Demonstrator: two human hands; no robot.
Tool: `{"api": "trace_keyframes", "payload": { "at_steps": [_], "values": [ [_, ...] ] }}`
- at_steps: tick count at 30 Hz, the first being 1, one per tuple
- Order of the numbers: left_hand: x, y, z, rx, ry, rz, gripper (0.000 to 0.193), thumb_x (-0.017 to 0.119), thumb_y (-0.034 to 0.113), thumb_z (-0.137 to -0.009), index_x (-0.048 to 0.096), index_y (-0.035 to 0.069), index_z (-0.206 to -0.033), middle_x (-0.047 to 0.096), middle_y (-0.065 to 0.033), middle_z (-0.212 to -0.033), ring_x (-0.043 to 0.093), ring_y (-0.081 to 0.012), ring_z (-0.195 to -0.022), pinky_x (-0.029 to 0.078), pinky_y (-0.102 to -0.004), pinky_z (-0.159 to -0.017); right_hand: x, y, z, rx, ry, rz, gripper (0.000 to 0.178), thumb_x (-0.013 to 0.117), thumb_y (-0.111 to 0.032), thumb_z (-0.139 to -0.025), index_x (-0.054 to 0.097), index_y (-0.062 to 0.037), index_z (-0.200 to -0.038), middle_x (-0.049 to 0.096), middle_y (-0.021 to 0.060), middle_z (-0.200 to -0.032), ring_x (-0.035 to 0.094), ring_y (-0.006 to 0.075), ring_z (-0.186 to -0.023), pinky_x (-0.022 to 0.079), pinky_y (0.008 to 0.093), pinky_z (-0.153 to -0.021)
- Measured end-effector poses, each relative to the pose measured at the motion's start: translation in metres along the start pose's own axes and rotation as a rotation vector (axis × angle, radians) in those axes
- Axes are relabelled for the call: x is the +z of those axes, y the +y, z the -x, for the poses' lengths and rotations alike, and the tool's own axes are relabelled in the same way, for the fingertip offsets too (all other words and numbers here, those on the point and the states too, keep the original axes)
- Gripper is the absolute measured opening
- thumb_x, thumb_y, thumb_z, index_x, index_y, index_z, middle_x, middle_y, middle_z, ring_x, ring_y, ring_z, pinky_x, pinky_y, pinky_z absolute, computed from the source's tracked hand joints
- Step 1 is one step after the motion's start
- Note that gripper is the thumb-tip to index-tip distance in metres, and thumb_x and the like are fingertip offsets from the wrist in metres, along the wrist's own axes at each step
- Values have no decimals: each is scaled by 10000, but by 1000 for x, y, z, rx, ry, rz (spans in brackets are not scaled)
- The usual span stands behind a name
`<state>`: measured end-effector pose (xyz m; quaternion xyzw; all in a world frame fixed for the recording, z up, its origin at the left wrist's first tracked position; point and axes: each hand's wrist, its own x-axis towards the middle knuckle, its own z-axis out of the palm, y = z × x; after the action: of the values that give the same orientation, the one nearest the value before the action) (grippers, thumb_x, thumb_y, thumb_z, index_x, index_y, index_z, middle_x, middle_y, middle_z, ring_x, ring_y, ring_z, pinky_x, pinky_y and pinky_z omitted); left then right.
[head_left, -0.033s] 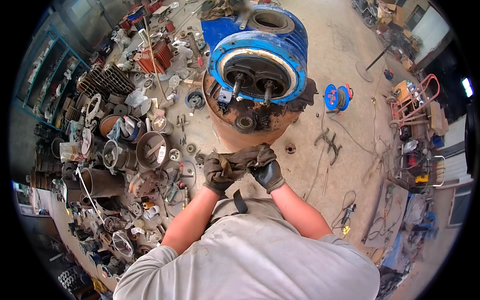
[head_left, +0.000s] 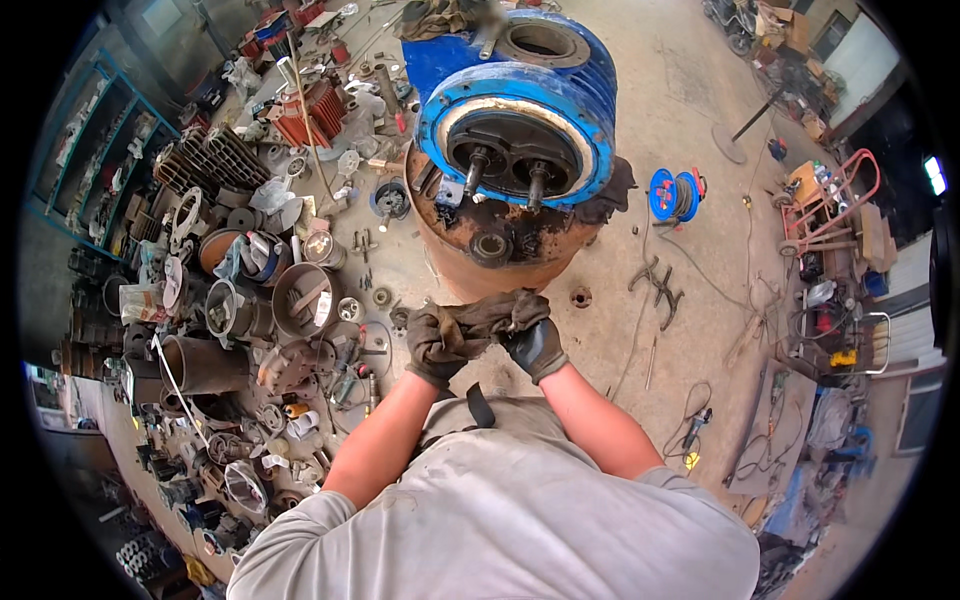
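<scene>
My left hand (head_left: pixel 436 345) and my right hand (head_left: pixel 537 350), both in dark, dirty work gloves, are closed on a bunched brown rag (head_left: pixel 482 319). The cloth stretches between them, in front of my waist. Beyond it stands a rusty drum (head_left: pixel 480 278) bearing a big blue machine housing (head_left: pixel 603 120). Two metal shafts stick out of the housing's round opening; the right shaft (head_left: pixel 537 185) is plainly visible. A ring-shaped metal part (head_left: pixel 491 247) lies on the drum top near its front edge. My hands touch neither drum nor housing.
Machine parts, pots and cylinders crowd the floor at left, with a large open cylinder (head_left: pixel 205 364) among them. To the right are a blue cable reel (head_left: pixel 676 195), a dark metal puller (head_left: pixel 659 291), trailing cables and an angle grinder (head_left: pixel 697 427). A red hand truck (head_left: pixel 825 235) stands farther right.
</scene>
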<state>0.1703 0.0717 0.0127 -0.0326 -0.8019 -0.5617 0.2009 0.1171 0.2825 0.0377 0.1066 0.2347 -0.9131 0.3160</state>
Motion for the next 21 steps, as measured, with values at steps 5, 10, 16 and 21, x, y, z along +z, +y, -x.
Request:
{"api": "trace_keyframes", "payload": {
  "at_steps": [5, 10, 16, 21],
  "values": [
    [3, -34, -17, -362, -50, 642, 394, 843, 118, -828, 450, 97, -810, 482, 29, -714, 485, -113, -647, 500, -282, -653, -23, 5, -56, 53, 248, -75, 254, 519, -226, -1040, 658, -121, -1225, 705, 73, -1225, 655, 208, -1170, 535, 397, -1033],
    [-2, -39, -39, -400, 43, 791, 331, 766, 35, -888, 448, 90, -818, 504, 13, -740, 538, -102, -690, 544, -284, -716, -29, 29, -116, -32, 247, -49, 359, 454, -390, -1087, 655, -205, -1320, 698, 17, -1293, 662, 215, -1193, 574, 414, -985],
    [2, -62, -58, -521, 24, 1017, 203, 544, 128, -986, 512, 21, -816, 636, -252, -1117, 643, -311, -931, 585, -439, -882, -112, 55, -201, -259, -127, -80, 271, 496, -290, -1090, 671, -165, -1255, 704, 36, -1219, 670, 199, -1118, 560, 352, -947],
    [-12, -69, -41, -571, 98, 1464, 250, 483, 149, -1009, 557, -26, -845, 557, -384, -1414, 655, -415, -1140, 582, -471, -959, -76, 59, -184, -178, 315, 68, 187, 479, -175, -1099, 649, -179, -1178, 690, 3, -1102, 646, 120, -990, 533, 272, -817]
  ]
}}
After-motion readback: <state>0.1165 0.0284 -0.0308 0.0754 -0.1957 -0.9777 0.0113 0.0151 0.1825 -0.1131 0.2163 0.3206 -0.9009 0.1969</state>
